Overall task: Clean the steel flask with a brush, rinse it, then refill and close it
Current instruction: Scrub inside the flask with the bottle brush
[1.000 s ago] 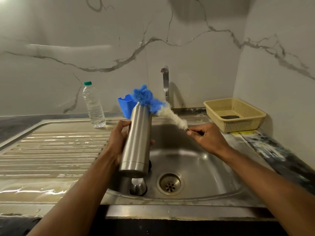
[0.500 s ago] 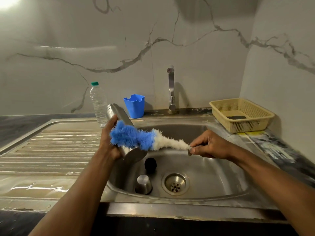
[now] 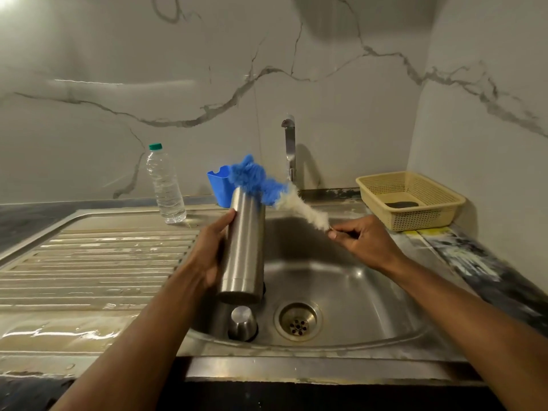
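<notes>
Gleaming upright steel flask (image 3: 244,247), brushed silver, capless.

Kitchen: steel sink (image 3: 370,298), tap (image 3: 289,149), marble wall (image 3: 118,69).

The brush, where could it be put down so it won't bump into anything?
The ribbed draining board left of the sink basin is bare from the water bottle forward. The basin floor right of the drain is free too. It is crowded near the steel cap under the flask, and behind, around the blue cup and tap.
</notes>
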